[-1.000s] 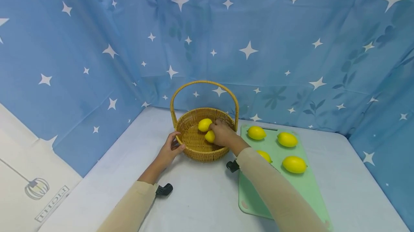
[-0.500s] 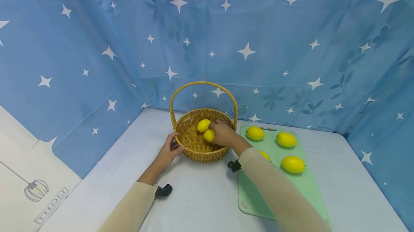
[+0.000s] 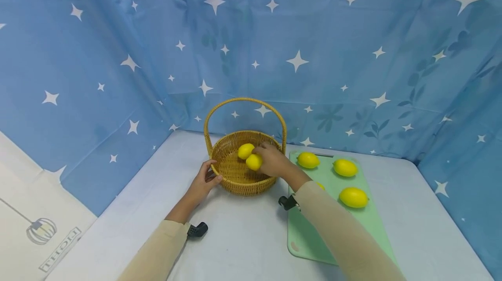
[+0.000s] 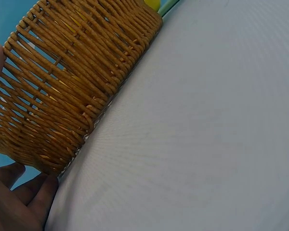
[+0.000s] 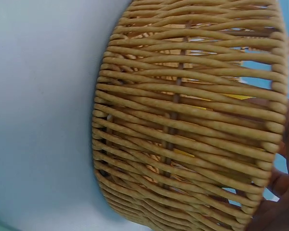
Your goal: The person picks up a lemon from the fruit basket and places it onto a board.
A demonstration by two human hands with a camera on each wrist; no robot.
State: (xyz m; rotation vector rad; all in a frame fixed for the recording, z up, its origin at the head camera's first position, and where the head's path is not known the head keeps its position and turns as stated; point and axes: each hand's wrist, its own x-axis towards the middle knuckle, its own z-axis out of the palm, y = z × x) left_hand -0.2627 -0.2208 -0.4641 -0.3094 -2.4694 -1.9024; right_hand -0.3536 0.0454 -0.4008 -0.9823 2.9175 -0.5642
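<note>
More of the held lemon [image 3: 254, 162] shows now than a second ago, and the right sleeve [image 3: 341, 228] has shifted outward, hiding all but a sliver of one lemon on the cutting board.

The right hand [image 3: 271, 160] reaches over the rim of the wicker basket [image 3: 245, 188] from its right side, fingers bent around the held lemon in a part-closed grip; the thumb is hidden. Just beyond its fingertips, inside the basket, lies the second lemon [image 3: 245, 151], close against the held one. Whether the held lemon touches the woven floor cannot be told. Bits of yellow show through the weave in both wrist views.

The left hand [image 3: 201, 183] holds the basket's left side, partly closed round it, thumb at the near rim. From its wrist camera, other fingertips are seen low, by the basket's base. The basket stands upright, its handle [image 3: 245, 99] arching above and beyond both hands.

To the right of the right hand, the pale green cutting board [image 3: 306, 233] bears four lemons: the part-hidden lemon [image 3: 321, 186] beside the right sleeve, the far-left lemon [image 3: 308, 160] just past the right wrist, the far-right lemon [image 3: 345, 167] next to that, and the near-right lemon [image 3: 354, 197] beyond the sleeve's outer edge.
</note>
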